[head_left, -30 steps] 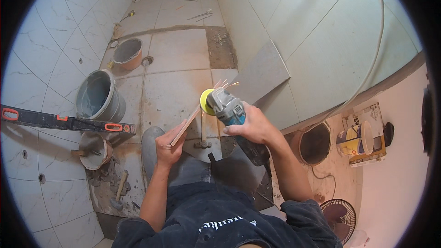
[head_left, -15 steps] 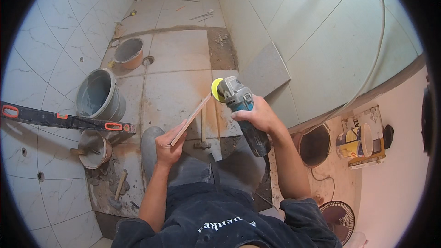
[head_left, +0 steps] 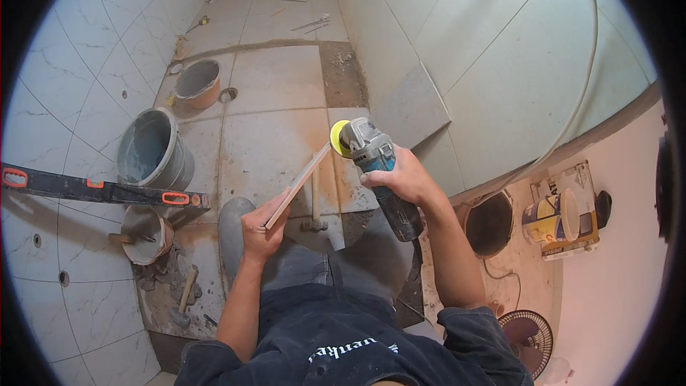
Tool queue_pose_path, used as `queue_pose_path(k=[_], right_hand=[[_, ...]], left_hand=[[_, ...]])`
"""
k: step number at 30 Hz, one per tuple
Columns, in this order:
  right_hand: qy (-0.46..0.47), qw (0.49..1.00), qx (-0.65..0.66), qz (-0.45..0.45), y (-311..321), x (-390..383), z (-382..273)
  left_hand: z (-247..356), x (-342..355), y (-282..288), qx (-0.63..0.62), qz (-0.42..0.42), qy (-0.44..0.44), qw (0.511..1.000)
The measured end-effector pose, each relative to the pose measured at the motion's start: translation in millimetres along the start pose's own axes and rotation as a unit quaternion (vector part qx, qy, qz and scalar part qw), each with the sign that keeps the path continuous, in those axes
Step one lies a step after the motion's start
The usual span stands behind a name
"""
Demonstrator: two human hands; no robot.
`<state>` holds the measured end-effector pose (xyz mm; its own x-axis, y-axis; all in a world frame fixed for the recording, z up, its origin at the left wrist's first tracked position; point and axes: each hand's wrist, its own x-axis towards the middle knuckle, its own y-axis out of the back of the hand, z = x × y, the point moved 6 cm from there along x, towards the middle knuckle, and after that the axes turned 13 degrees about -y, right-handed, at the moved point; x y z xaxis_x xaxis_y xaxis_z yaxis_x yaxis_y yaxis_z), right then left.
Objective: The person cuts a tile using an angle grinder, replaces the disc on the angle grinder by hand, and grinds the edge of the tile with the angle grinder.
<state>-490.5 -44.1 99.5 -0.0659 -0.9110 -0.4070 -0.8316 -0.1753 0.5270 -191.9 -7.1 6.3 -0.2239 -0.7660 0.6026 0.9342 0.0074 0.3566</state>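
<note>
My left hand (head_left: 261, 232) grips a narrow tile strip (head_left: 304, 179), tilted up and away to the right. My right hand (head_left: 407, 182) is wrapped round a teal and black angle grinder (head_left: 382, 196). Its yellow disc (head_left: 337, 136) sits at the far end of the strip; whether they touch is hard to tell. Beneath the strip, a hammer (head_left: 314, 225) lies on the tiled floor between my legs.
Buckets (head_left: 189, 164) (head_left: 209, 93) stand left, with a black level (head_left: 128, 193) and a mixing bucket (head_left: 157, 246). A loose tile (head_left: 411, 111) leans at the right wall. A fan (head_left: 525, 343), dark container (head_left: 489, 225) and yellow pail (head_left: 543, 218) are at right; a mallet (head_left: 189, 289) lies lower left.
The grinder and my right hand have moved slightly up and to the right since a second ago. The sparks visible then are gone. My left hand holds the strip in about the same place.
</note>
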Motion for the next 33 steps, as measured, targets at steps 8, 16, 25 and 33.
queue_pose_path(k=[8, 16, 25, 33], right_hand=[[0.049, 0.998, -0.024, 0.027, -25, -18, -9], [0.074, 0.99, -0.107, -0.054, -80, -56, -33], [0.076, 0.985, 0.145, 0.051, -51, -49, 1], [-0.003, 0.981, 0.194, 0.022, -59, -49, 45]], left_hand=[[-1, 4, 5, 0.001, 0.006, 0.003, 1.0], [-30, -8, 16, 0.037, -0.019, 0.006, 0.999], [-35, 12, 27, 0.024, 0.056, 0.106, 0.992], [-82, 31, 73, 0.011, 0.161, 0.223, 0.961]])
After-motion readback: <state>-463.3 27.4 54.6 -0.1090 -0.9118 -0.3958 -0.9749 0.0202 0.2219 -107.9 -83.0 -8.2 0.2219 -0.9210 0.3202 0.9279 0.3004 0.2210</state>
